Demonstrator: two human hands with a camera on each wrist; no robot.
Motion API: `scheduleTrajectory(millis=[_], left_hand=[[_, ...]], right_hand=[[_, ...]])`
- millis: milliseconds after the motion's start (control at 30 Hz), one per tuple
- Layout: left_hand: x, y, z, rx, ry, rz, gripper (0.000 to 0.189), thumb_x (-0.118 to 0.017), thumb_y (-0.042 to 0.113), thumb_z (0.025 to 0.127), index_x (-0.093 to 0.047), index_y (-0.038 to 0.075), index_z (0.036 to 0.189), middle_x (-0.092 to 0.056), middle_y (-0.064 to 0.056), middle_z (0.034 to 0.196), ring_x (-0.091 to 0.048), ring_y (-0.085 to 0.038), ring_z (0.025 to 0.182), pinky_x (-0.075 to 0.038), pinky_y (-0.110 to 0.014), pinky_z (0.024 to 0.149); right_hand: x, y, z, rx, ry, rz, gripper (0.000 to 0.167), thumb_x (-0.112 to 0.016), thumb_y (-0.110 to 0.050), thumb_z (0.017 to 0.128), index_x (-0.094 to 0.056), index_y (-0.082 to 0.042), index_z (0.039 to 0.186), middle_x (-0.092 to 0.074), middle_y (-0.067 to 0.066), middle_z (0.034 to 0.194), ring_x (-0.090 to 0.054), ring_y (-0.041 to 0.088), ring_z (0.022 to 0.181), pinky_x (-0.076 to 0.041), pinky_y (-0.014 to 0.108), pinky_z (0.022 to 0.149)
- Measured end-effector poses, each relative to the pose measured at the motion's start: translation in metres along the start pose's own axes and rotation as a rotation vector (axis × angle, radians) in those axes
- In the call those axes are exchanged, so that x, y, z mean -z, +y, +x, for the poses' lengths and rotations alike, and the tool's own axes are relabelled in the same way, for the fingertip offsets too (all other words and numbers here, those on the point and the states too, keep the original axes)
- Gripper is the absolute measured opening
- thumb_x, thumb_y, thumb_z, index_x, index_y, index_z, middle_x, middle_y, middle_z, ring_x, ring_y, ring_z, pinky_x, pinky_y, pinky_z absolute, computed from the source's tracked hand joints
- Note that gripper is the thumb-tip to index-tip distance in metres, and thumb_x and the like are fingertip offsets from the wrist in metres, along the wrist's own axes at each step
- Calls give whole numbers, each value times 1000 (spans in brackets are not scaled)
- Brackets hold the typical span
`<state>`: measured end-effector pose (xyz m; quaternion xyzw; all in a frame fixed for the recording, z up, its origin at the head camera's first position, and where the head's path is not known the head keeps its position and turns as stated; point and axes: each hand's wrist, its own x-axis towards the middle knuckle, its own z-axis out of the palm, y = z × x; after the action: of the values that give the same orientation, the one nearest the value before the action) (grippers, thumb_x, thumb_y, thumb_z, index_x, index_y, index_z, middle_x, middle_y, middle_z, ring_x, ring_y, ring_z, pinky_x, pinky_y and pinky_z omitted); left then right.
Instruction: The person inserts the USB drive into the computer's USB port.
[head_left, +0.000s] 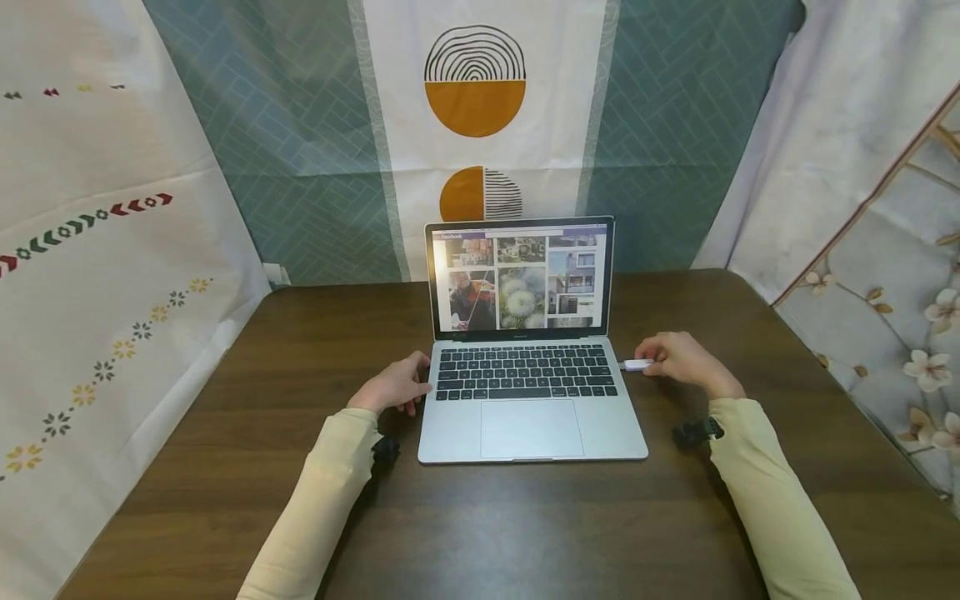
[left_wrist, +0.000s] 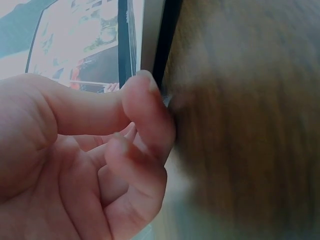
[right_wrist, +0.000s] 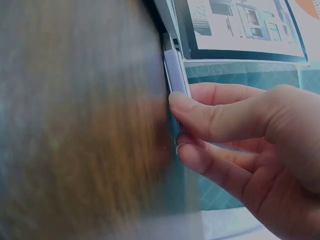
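Observation:
An open silver laptop stands on the table, its lit screen showing a page of photos. At its left edge, my left hand grips the side of the base, with curled fingers against the edge in the left wrist view. My right hand pinches a small white USB stick between thumb and fingers at the laptop's right side. In the right wrist view, the stick's metal plug points at the laptop's side edge. How far it sits in the port I cannot tell.
The brown wooden table extends around the laptop. Patterned cloths hang at the back and on both sides, including a green and white one behind the screen. A dark wrist camera sits under the right wrist.

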<state>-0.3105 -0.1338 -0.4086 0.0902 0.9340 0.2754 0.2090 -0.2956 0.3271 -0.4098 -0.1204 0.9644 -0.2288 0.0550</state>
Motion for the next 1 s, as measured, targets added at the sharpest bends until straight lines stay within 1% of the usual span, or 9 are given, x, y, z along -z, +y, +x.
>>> scheduleTrajectory(millis=[200, 333, 500, 700, 867, 1000], left_hand=[[1, 0, 2, 4, 4, 6, 47, -60, 16, 95, -39, 8, 136, -58, -10, 77, -59, -19, 57, -46, -26, 54], [2, 1, 2, 2, 5, 13, 47, -60, 16, 95, -39, 7, 136, -59, -10, 78, -59, -19, 57, -46, -26, 54], [3, 3, 2, 11, 4, 20, 47, -60, 17, 95, -39, 8, 136, -59, -10, 78, -59, -19, 57, -45, -26, 54], [3, 3, 1, 8, 0, 20, 46, -60, 16, 95, -38, 8, 135, -58, -10, 77, -58, -19, 56, -45, -26, 54], [2, 3, 1, 3, -5, 16, 45, -60, 15, 95, -38, 7, 134, -58, -10, 77, -59, -18, 56, -46, -26, 53], [1, 3, 1, 3, -6, 17, 45, -60, 15, 95, -38, 7, 134, -58, -10, 77, -59, -18, 56, -46, -26, 53]], right_hand=[[-1, 1, 9, -31, 19, -16, 17, -71, -4, 83, -70, -4, 100, -65, 14, 89, -56, 25, 80, -51, 36, 69], [1, 3, 14, -39, 5, -17, 17, -71, -3, 83, -70, -4, 100, -66, 14, 91, -57, 24, 80, -53, 35, 69], [5, 5, 20, -22, -33, 8, 17, -70, -2, 84, -68, -3, 101, -65, 15, 90, -58, 21, 76, -55, 33, 69], [7, 8, 23, 34, -74, -15, 19, -70, -2, 84, -68, -4, 102, -64, 11, 88, -56, 19, 75, -52, 30, 67], [7, 10, 25, 121, -74, -73, 17, -71, -2, 82, -69, -7, 99, -60, 7, 84, -54, 19, 76, -48, 28, 66], [8, 11, 23, 150, -79, -102, 18, -73, -2, 81, -70, -7, 98, -57, 5, 83, -53, 18, 77, -48, 28, 67]])
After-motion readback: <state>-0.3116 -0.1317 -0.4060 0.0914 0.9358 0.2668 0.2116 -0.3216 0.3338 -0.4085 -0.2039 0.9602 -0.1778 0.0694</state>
